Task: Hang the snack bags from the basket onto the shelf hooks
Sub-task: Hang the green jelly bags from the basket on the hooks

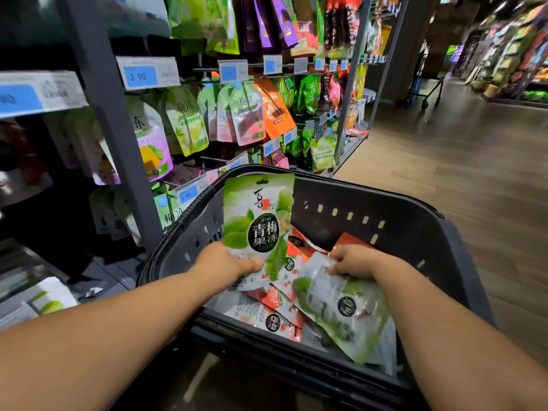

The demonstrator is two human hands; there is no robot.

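A dark plastic basket (pixel 394 221) stands in front of me with several snack bags inside. My left hand (pixel 225 262) grips the bottom of a green plum-jelly bag (pixel 258 215) and holds it upright above the basket's left side. My right hand (pixel 355 261) pinches the top edge of a second green bag (pixel 347 310) that lies tilted on the pile. Red bags (pixel 275 298) lie underneath. The shelf hooks (pixel 207 71) hang to the left and beyond, loaded with pouches.
Price tags (pixel 139 75) line the hook rails on the grey shelf upright (pixel 118 137). Lower hooks (pixel 175 185) sit just behind the basket's left rim. A wooden-floor aisle (pixel 459 161) runs to the right, with a trolley (pixel 427 84) far back.
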